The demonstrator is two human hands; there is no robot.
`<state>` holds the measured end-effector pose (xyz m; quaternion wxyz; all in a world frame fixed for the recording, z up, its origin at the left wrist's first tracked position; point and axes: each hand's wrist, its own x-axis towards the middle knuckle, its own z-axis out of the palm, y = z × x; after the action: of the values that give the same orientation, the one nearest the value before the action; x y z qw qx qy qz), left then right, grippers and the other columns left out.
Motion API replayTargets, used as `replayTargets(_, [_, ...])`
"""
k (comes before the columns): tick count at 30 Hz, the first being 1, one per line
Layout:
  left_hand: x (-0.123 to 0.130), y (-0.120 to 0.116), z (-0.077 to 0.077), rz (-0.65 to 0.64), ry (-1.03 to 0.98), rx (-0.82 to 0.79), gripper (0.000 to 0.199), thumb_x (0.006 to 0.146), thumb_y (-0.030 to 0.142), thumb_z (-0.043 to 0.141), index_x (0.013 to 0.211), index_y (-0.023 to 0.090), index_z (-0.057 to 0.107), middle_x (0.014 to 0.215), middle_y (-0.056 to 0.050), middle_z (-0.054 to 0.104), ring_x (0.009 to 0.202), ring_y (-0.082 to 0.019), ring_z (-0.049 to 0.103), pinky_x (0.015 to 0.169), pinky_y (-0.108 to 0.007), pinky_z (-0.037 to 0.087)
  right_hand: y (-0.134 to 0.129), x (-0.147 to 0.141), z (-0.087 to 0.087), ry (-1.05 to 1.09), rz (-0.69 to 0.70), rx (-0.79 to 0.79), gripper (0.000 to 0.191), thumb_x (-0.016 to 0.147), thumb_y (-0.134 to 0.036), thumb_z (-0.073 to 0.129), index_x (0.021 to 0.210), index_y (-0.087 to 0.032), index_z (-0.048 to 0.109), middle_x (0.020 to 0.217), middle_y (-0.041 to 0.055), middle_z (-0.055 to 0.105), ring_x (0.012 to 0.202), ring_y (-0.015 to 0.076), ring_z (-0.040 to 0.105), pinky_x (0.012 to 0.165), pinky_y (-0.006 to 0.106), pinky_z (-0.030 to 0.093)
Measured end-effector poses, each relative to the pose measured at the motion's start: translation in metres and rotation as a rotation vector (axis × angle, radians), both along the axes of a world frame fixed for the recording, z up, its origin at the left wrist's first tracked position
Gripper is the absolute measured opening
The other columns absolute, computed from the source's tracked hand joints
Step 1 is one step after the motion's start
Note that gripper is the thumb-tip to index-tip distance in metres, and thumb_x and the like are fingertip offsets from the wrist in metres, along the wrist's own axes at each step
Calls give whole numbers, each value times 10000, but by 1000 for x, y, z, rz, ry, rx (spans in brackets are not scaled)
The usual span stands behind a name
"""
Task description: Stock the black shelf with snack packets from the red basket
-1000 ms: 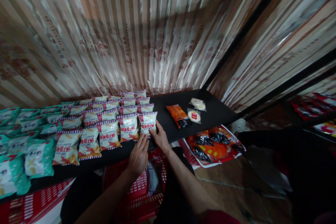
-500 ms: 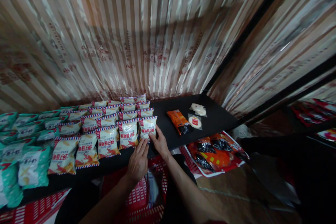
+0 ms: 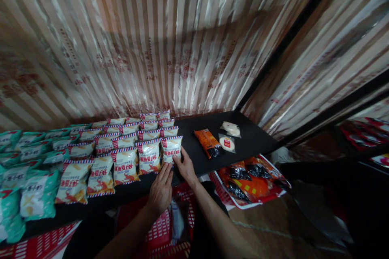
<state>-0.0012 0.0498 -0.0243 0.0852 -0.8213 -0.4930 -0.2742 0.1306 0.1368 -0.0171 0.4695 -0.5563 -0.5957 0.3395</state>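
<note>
A white snack bag (image 3: 172,148) with a striped blue-red top edge and red lettering stands upright at the right end of the front row. Its right side is in my right hand (image 3: 185,166), thumb on the front face and fingers along the edge. My left hand (image 3: 161,190) has its fingers stretched out, their tips at the bag's lower front edge. Left of it, matching snack bags (image 3: 148,156) stand in rows on the black shelf (image 3: 209,166). Beyond these, further left, are green snack bags (image 3: 38,194).
On the shelf to the right lie an orange and black packet (image 3: 207,142) and clear packets with white round contents (image 3: 227,143). Below are a red basket (image 3: 158,226) and a white-rimmed container (image 3: 291,186) of orange packets. Striped sheeting (image 3: 170,48) hangs behind.
Both hands stay at the same snack bag with almost no movement. The whole view has shifted slightly.
</note>
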Motion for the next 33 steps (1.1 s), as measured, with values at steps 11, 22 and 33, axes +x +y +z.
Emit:
replayTargets(11, [0, 0, 2, -7, 16, -8, 430, 775, 56, 365, 1172, 48, 529, 1367, -167, 430, 1345, -260, 239, 1006, -412, 431, -2, -1, 5, -51, 3, 11, 577, 760, -418, 540, 1282, -176, 489, 1253, 93, 563, 1141, 259, 509, 991, 404, 382])
replayTargets(22, [-5, 1, 9, -78, 93, 1, 440, 799, 72, 346, 1201, 86, 526, 1393, -117, 408, 1355, -244, 215, 1003, -407, 423, -6, 7, 11, 29, 5, -16, 612, 770, -525, 538, 1293, -213, 480, 1333, 79, 499, 1232, 248, 443, 1051, 427, 326])
replayTargets(33, [-14, 28, 25, -284, 151, 44, 454, 834, 107, 360, 1279, 83, 448, 1399, -120, 394, 1342, -244, 242, 1019, -397, 409, 64, 20, 15, 341, 40, -129, 655, 862, -628, 246, 1258, -187, 525, 1317, 67, 511, 1226, 218, 465, 1034, 412, 364])
